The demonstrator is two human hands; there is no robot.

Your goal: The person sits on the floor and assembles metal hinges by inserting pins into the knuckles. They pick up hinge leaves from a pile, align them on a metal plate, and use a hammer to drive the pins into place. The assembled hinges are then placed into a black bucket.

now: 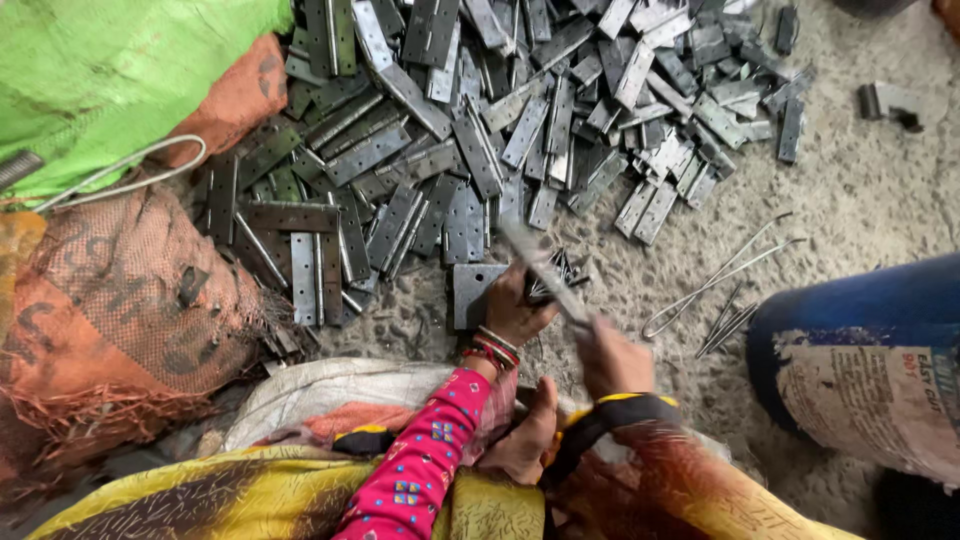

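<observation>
The left hand (515,310) clamps its grip on a hinge (478,292) on the floor (870,200); the right hand (612,358) grips a blurred bar (545,270) above.

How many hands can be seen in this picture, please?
2. The left hand, with bangles at the wrist, rests on a dark grey metal hinge plate; the right hand holds a blurred grey metal bar beside it. No others show.
</observation>
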